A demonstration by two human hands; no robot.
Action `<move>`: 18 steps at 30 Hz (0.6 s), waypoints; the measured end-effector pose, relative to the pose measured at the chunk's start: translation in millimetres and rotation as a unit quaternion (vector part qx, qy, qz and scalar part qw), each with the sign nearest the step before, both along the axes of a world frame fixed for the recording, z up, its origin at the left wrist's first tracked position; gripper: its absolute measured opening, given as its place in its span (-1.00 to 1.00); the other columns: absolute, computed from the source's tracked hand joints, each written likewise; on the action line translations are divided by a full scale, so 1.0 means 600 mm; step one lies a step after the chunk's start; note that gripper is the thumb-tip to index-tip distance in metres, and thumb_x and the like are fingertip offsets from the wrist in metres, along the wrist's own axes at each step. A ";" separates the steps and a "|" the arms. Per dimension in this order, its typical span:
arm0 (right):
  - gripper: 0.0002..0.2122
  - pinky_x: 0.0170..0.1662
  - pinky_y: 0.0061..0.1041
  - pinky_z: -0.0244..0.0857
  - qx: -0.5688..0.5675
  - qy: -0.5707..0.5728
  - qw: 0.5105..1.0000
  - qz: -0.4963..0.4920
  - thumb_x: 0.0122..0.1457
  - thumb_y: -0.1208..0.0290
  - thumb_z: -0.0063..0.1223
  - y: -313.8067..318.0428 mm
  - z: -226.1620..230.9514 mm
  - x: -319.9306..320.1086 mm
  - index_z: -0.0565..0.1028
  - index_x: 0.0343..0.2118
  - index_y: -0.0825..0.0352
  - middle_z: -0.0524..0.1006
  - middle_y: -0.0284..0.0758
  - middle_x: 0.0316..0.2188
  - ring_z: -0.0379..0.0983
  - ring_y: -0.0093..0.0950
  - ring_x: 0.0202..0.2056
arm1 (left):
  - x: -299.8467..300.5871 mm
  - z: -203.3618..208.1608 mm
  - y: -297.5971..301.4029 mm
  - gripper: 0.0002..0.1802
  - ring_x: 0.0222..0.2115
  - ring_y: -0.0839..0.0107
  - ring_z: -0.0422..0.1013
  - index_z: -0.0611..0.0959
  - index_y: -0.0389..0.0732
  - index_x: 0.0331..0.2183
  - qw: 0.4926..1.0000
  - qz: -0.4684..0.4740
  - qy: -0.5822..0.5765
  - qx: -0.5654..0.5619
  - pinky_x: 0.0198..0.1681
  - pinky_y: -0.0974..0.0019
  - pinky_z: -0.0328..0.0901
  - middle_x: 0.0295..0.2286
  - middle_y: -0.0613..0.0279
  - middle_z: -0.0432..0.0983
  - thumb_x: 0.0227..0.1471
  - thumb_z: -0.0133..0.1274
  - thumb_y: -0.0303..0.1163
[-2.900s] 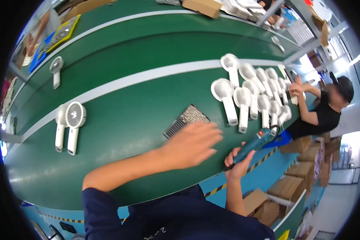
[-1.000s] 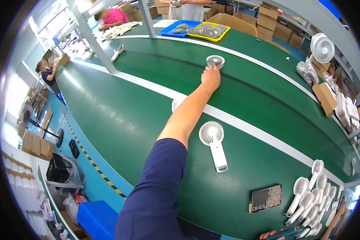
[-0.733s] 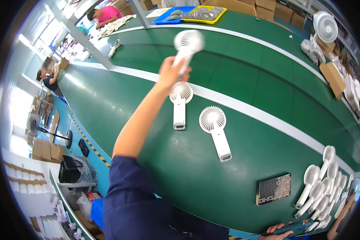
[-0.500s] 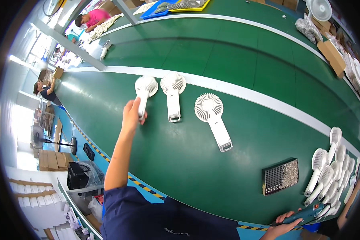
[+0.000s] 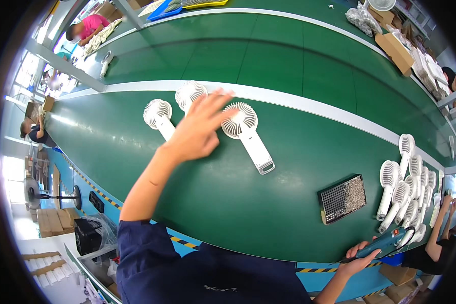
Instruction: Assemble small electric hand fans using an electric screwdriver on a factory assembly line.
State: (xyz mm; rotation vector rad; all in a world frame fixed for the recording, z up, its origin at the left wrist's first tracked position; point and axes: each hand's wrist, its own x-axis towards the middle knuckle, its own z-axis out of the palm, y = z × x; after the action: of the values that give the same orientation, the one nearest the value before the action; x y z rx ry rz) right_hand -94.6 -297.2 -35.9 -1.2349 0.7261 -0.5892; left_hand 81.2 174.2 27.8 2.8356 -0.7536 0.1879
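Note:
My left hand is open with fingers spread. It hovers among three white handheld fans and partly hides two of them. The left fan lies with its handle running under my wrist. Of the middle fan, only the round head shows past my hand. My fingertips overlap the head of the right fan; whether they touch it I cannot tell. Low on the right, my right hand grips a teal electric screwdriver, its tip pointing left. A black perforated tray with small metal screws sits beyond that hand.
Several white fans lie clustered at the right. A pale rail runs along the green bench's far side. Another person's arms reach in at the right edge. A cable trails from the screwdriver near the clustered fans.
My left hand has let go of the left fan, which now lies turned differently, and has moved right over the other fans. My right hand still holds the screwdriver. The whole view has shifted.

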 end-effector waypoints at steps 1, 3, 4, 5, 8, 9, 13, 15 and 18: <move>-0.52 -0.80 -0.71 -0.08 -0.004 -0.001 1.000 -0.005 0.37 0.00 -0.46 -0.002 0.001 -0.003 0.26 0.09 0.32 0.27 -0.42 -0.58 0.07 -0.70 -0.76 | 0.008 0.001 0.007 -0.26 0.22 -0.05 0.01 0.41 -0.11 0.07 0.997 0.035 -0.039 -0.055 0.24 -0.04 -0.02 0.21 0.05 0.08 -0.28 -0.07 -0.67; -0.52 -0.80 -0.71 -0.08 -0.012 0.006 1.000 -0.020 0.37 0.00 -0.46 0.008 0.011 0.000 0.26 0.09 0.32 0.27 -0.42 -0.58 0.07 -0.70 -0.76 | 0.012 0.010 0.042 -0.24 0.20 -0.05 0.03 0.43 -0.14 0.04 0.993 0.109 -0.042 -0.028 0.23 0.00 0.04 0.20 0.05 0.08 -0.32 -0.14 -0.78; -0.52 -0.80 -0.72 -0.08 -0.022 0.014 0.999 -0.030 0.37 0.00 -0.46 0.012 0.014 0.000 0.26 0.09 0.31 0.27 -0.42 -0.58 0.07 -0.70 -0.76 | 0.011 0.010 0.055 -0.25 0.18 -0.05 0.06 0.43 -0.20 0.01 0.995 0.099 -0.020 -0.010 0.23 0.07 0.06 0.13 -0.02 0.17 -0.35 -0.19 -0.84; -0.52 -0.80 -0.72 -0.08 -0.022 0.009 0.999 -0.023 0.37 0.00 -0.45 0.009 0.012 -0.002 0.26 0.08 0.32 0.26 -0.42 -0.58 0.08 -0.71 -0.76 | 0.012 0.005 0.068 -0.25 0.18 -0.05 0.06 0.43 -0.20 0.01 0.995 0.096 -0.017 -0.009 0.23 0.07 0.06 0.13 -0.02 0.17 -0.35 -0.19 -0.84; -0.52 -0.80 -0.72 -0.08 -0.012 0.011 0.999 -0.031 0.37 0.00 -0.44 0.013 0.015 0.004 0.26 0.08 0.32 0.26 -0.42 -0.58 0.09 -0.70 -0.76 | 0.015 0.001 0.080 -0.35 0.19 -0.02 0.08 0.44 -0.17 -0.05 0.995 0.042 0.092 0.002 0.15 0.08 0.17 0.11 0.03 0.20 -0.27 -0.14 -0.83; -0.52 -0.81 -0.72 -0.07 -0.001 -0.001 1.000 -0.019 0.36 0.00 -0.42 0.007 0.009 0.000 0.27 0.07 0.32 0.27 -0.42 -0.58 0.09 -0.70 -0.76 | 0.009 0.012 0.078 -0.35 0.19 -0.01 0.08 0.43 -0.17 -0.04 0.991 0.054 0.121 -0.009 0.15 0.08 0.17 0.08 0.06 0.24 -0.26 -0.15 -0.83; -0.53 -0.77 -0.71 -0.07 0.015 -0.012 1.000 0.000 0.36 -0.01 -0.39 0.000 0.003 0.002 0.28 0.08 0.29 0.26 -0.44 -0.58 0.09 -0.70 -0.75 | -0.001 0.018 0.085 -0.39 0.16 0.02 0.16 0.41 -0.14 -0.07 0.985 0.009 0.161 0.058 0.13 0.07 0.17 0.01 0.24 0.36 -0.24 -0.01 -0.78; -0.53 -0.77 -0.71 -0.06 0.012 -0.018 1.000 0.009 0.36 -0.01 -0.38 -0.003 0.002 0.000 0.27 0.09 0.30 0.27 -0.43 -0.57 0.10 -0.70 -0.74 | -0.003 0.012 0.083 -0.46 0.12 0.12 0.23 0.48 -0.13 -0.14 0.987 -0.066 0.118 0.087 0.15 0.02 0.13 -0.07 0.32 0.43 -0.27 0.17 -0.65; -0.53 -0.77 -0.71 -0.05 0.011 -0.032 0.999 0.010 0.36 0.00 -0.37 -0.015 0.000 -0.008 0.27 0.09 0.31 0.27 -0.42 -0.56 0.11 -0.70 -0.73 | -0.024 0.023 0.022 -0.62 0.11 0.25 0.23 0.53 -0.13 -0.25 0.977 -0.164 0.103 0.088 0.18 0.01 0.10 -0.11 0.30 0.43 -0.22 0.23 -0.41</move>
State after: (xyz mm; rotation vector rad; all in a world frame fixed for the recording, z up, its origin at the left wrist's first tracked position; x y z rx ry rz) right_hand -99.2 -306.1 -35.8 -1.1962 0.6640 -0.6001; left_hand 67.1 187.5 41.6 2.7743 -1.2242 -0.2314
